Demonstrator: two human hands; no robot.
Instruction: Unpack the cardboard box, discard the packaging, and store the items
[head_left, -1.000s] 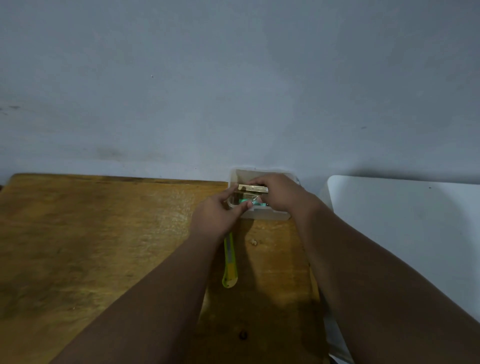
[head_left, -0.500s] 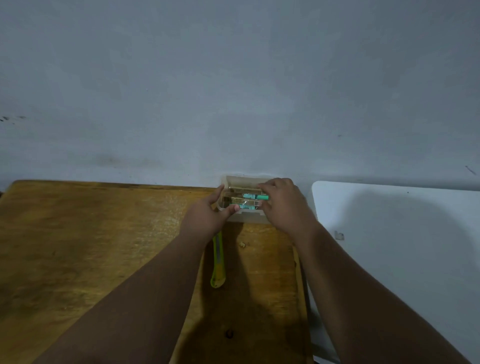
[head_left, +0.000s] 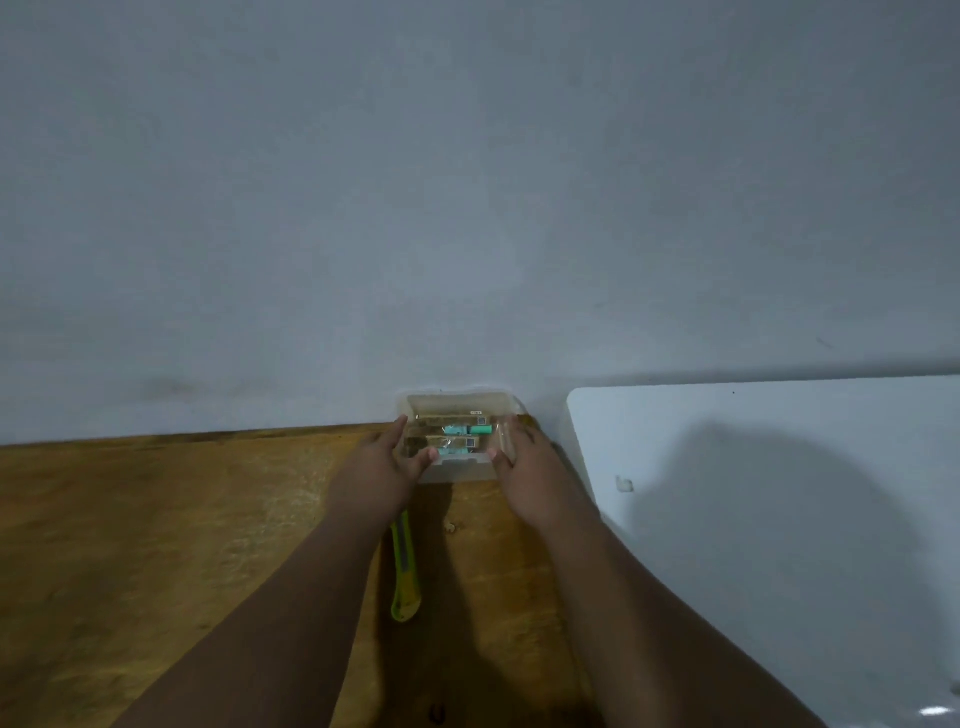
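both hands are seen at a small translucent container (head_left: 457, 470) set at the far edge of the wooden counter (head_left: 156, 545), against the grey wall (head_left: 467, 182). the left hand (head_left: 376, 470) is laid on the container's left side with fingers loosely spread, and the right hand (head_left: 530, 467) is pressed to its right side, fingers likewise unclenched; nothing is lifted. brown packets with teal items (head_left: 460, 430) are stacked inside the container. a yellow-green utility knife (head_left: 404, 571) lies on the counter, partly under the left forearm. a white surface (head_left: 779, 519) adjoins the counter on the right.
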